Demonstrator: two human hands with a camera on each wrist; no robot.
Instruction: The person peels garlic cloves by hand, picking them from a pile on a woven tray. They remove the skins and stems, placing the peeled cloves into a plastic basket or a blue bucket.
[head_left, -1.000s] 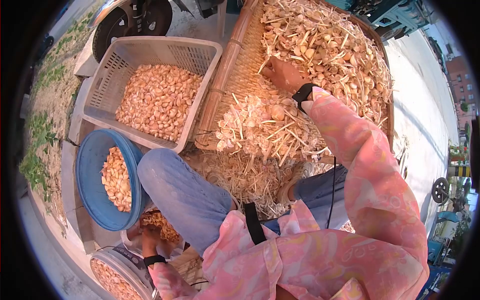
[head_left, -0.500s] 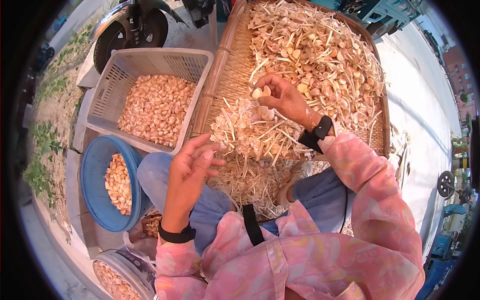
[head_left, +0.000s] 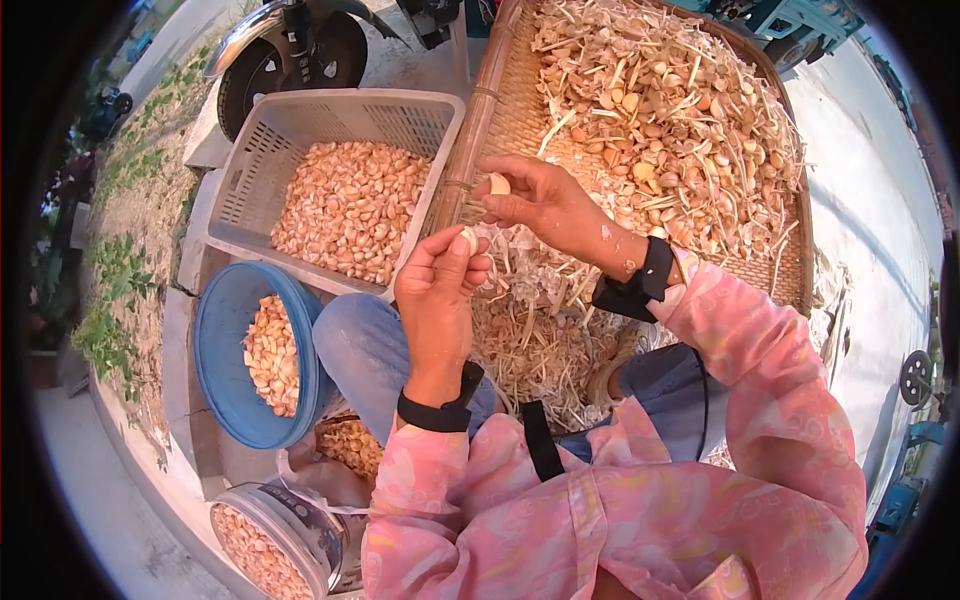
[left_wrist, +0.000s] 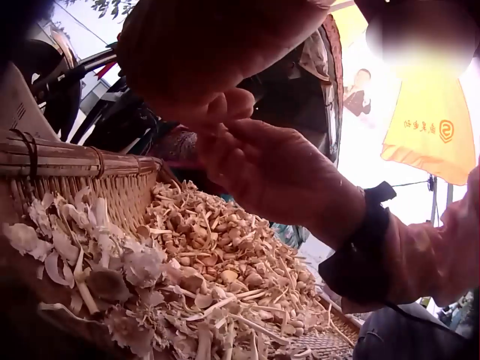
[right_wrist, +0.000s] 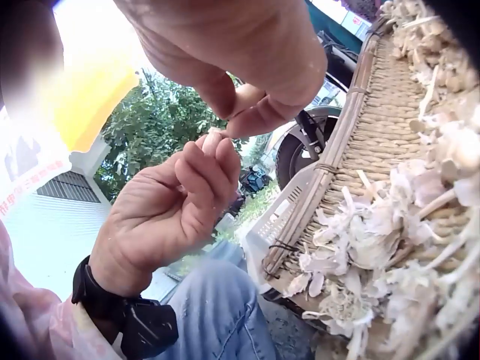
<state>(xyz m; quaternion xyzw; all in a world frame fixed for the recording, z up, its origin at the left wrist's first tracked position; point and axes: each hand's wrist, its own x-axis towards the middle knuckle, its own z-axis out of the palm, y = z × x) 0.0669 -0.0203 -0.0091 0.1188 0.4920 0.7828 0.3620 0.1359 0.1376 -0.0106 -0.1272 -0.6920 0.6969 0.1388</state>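
Head view: the right hand (head_left: 562, 208), fingers bent nearly closed, pinches a pale, curved garlic clove (head_left: 498, 184) at its fingertips, long axis across them. The left hand (head_left: 438, 298), fingers curled, pinches a second clove (head_left: 469, 238) under its thumb tip, partly covered, roughly upright in the right wrist view; tip directions are unclear.

smooth garlic clove (head_left: 499, 185), matt blue plastic tub (head_left: 222, 350), rough woven tray (head_left: 514, 112)
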